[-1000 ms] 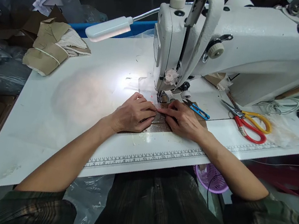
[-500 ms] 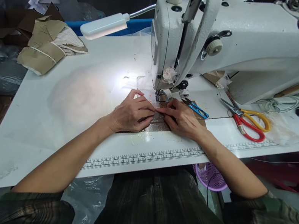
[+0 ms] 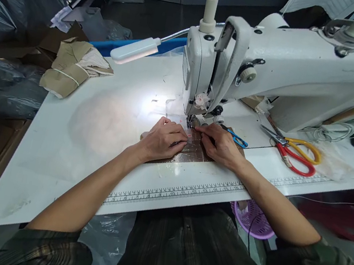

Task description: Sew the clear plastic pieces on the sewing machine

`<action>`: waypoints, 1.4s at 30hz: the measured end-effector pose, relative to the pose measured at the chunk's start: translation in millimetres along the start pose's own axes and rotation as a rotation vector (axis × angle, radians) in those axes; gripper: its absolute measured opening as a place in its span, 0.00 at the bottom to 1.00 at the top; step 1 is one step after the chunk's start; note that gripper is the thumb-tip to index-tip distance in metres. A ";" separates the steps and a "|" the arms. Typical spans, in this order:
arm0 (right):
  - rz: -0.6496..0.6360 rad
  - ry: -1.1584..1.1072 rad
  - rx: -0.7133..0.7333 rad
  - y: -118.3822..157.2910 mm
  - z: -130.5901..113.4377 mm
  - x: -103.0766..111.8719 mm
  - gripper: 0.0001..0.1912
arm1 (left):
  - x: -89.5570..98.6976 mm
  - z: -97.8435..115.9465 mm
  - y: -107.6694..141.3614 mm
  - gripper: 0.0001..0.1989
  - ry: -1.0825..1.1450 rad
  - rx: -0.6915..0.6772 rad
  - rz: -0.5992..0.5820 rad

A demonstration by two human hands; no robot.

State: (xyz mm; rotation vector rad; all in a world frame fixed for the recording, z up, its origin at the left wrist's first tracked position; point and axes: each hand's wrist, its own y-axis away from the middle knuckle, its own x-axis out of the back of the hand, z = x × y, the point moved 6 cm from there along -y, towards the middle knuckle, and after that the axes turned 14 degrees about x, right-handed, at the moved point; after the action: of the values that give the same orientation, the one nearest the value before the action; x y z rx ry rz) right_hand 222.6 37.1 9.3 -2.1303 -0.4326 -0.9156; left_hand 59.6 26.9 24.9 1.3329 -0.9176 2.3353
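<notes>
My left hand (image 3: 166,139) rests just left of the needle area on a shiny brown sheet (image 3: 196,152). Its fingers are bent and pressed together, fingertips down. From the right, my right hand (image 3: 220,145) reaches in, its index finger pointing close to the presser foot (image 3: 190,121) and its other fingers curled under. Anything between the fingertips is too small or hidden to name. The white sewing machine (image 3: 198,63) stands directly beyond both hands. A clear plastic piece with red marks (image 3: 179,117) lies beside the foot. Blue thread snips (image 3: 239,140) lie behind my right hand.
Scissors with red and yellow handles (image 3: 297,160) lie to the right. A lamp (image 3: 135,50) lights the white table (image 3: 53,174). At the back left sits a tied fabric bundle (image 3: 67,72). A printed ruler (image 3: 173,192) follows the front edge, above a purple basket (image 3: 255,224).
The view has shifted, so the machine and table sit lower and further right. My hands have moved slightly apart at the presser foot, with the right index finger nearer to it.
</notes>
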 end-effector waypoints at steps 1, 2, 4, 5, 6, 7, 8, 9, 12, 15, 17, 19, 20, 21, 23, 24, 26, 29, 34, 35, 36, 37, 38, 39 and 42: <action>0.012 -0.001 -0.005 -0.1 1.0 0.7 0.19 | 0.0 0.3 -0.3 0.09 -0.002 0.004 0.003; 0.011 0.000 -0.003 -0.1 1.6 0.5 0.19 | 0.1 0.5 -0.5 0.09 -0.003 0.005 0.007; -0.029 0.018 0.024 0.6 1.0 -2.4 0.19 | 0.4 0.9 -0.5 0.09 -0.007 0.000 0.010; -0.059 0.037 0.047 1.2 0.0 -4.5 0.20 | 0.5 1.2 -0.3 0.09 -0.013 -0.006 0.011; -0.087 0.061 0.070 1.9 -1.1 -6.5 0.20 | 0.7 1.7 -0.1 0.09 -0.020 -0.014 0.011; -0.109 0.083 0.087 2.6 -1.8 -8.0 0.20 | 0.7 2.3 0.3 0.09 -0.028 -0.025 0.011; -0.121 0.098 0.097 3.3 -2.0 -9.0 0.20 | 0.6 3.0 0.7 0.09 -0.037 -0.036 0.008; -0.126 0.104 0.097 3.8 -1.8 -9.5 0.20 | 0.4 3.7 1.2 0.09 -0.042 -0.048 0.006; -0.127 0.097 0.078 3.6 0.2 -9.8 0.21 | -0.7 4.2 1.7 0.08 -0.030 -0.061 0.007; -0.153 0.115 0.079 1.5 0.7 -11.4 0.21 | -1.4 2.1 1.1 0.08 0.032 -0.037 0.021; -0.172 0.130 0.085 0.3 0.7 -12.5 0.20 | -1.9 0.5 0.7 0.08 0.073 -0.012 0.027; -0.180 0.123 0.086 -0.2 1.1 -12.7 0.20 | -2.0 -0.2 0.6 0.08 0.097 0.011 0.031; -0.176 0.106 0.084 -0.1 1.5 -12.2 0.21 | -1.6 0.0 0.7 0.08 0.106 0.019 0.036; -0.165 0.083 0.079 0.1 2.1 -11.2 0.21 | -0.9 0.4 0.8 0.08 0.113 0.024 0.043; -0.136 0.030 0.061 1.0 3.5 -8.7 0.21 | 1.2 1.7 1.1 0.09 0.121 0.025 0.064; -0.123 0.008 0.055 1.3 3.9 -7.5 0.21 | 2.1 2.4 1.2 0.09 0.116 0.021 0.073; -0.120 0.002 0.063 1.2 3.0 -6.5 0.21 | 2.9 3.7 1.1 0.09 0.074 0.004 0.081; -0.179 0.092 0.111 -0.5 -1.8 -9.0 0.21 | 1.4 5.1 1.1 0.09 -0.057 -0.044 0.067; -0.255 0.214 0.116 -2.3 -6.5 -13.9 0.20 | -3.0 7.2 3.5 0.09 -0.194 -0.170 0.021; -0.250 0.213 0.110 -2.0 -6.5 -13.9 0.20 | -3.1 6.8 3.9 0.08 -0.185 -0.174 0.017; -0.239 0.207 0.108 -1.5 -6.3 -13.7 0.20 | -2.6 6.2 4.2 0.08 -0.163 -0.171 0.018; -0.226 0.197 0.107 -0.9 -5.9 -13.3 0.20 | -1.7 5.4 4.3 0.08 -0.133 -0.161 0.020; -0.209 0.181 0.107 -0.2 -5.3 -12.6 0.20 | -0.6 4.6 4.3 0.07 -0.099 -0.149 0.021; -0.191 0.160 0.108 0.4 -4.6 -11.6 0.20 | 0.5 3.9 4.2 0.07 -0.067 -0.135 0.021; -0.139 0.062 0.094 1.7 -1.9 -7.8 0.21 | 1.7 2.5 3.6 0.08 -0.020 -0.086 -0.011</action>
State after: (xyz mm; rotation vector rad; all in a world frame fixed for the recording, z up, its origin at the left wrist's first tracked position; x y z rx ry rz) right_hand 217.3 34.4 3.6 -2.0007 -0.5864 -1.0170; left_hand 58.4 22.5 25.9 1.3257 -1.0018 2.2512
